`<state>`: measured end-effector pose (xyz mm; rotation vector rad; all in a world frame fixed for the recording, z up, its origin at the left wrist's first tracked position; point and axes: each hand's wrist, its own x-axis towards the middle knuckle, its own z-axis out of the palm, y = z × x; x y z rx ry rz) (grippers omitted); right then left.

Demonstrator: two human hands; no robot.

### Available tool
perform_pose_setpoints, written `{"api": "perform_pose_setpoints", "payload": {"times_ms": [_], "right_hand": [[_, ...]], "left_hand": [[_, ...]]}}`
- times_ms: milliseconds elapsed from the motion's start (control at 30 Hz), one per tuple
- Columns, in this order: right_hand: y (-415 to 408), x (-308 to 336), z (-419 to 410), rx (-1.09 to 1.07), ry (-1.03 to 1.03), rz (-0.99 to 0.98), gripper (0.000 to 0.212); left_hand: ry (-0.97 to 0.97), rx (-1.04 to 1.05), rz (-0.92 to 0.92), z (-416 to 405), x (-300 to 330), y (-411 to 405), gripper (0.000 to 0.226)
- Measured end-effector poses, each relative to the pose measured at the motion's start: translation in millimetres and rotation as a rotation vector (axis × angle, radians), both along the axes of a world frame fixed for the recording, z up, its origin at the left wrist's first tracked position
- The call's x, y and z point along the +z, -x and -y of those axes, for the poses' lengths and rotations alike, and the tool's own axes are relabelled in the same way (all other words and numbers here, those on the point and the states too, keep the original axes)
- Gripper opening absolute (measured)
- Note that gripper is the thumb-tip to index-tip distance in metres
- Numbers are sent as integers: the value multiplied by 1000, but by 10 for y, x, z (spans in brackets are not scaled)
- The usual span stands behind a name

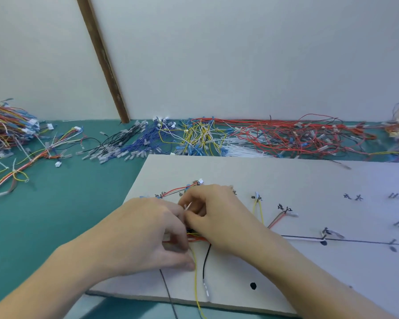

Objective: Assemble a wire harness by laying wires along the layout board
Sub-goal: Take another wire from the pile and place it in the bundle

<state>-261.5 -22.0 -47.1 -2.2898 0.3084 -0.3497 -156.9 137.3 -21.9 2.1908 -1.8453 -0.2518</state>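
A pale layout board [286, 180] with black marks and pegs lies on the green table. Coloured wires are laid on it and meet in a bundle [195, 237] under my hands. My left hand [148, 231] grips the bundle with curled fingers. My right hand [214, 215] pinches a thin white strip [187, 207], apparently a cable tie, right above the bundle. A yellow wire [195, 279] and a black wire [205, 261] hang from the bundle over the board's near edge. Yellow wires [258, 208] and a red-brown pair [278, 218] branch off to the right.
Heaps of loose wires lie along the wall: black [120, 139], blue [148, 139], yellow [198, 137], white [240, 148], red [297, 137]. Finished mixed harnesses lie at far left [7, 127]. A brown strip [104, 61] runs down the wall.
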Motion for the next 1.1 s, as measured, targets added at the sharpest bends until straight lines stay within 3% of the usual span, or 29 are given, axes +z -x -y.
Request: {"api": "perform_pose_setpoints", "payload": {"times_ms": [133, 600, 767, 1100], "right_hand": [[15, -34, 35, 14, -80, 1, 20], [42, -110, 58, 27, -187, 42, 17], [54, -76, 54, 40, -164, 32, 20], [68, -44, 84, 86, -195, -7, 19]], "left_hand": [[-66, -56, -52, 98, 27, -68, 38], [102, -130, -126, -41, -69, -127, 15], [91, -76, 11, -72, -146, -111, 12], [196, -185, 186, 14, -268, -211, 6]]}}
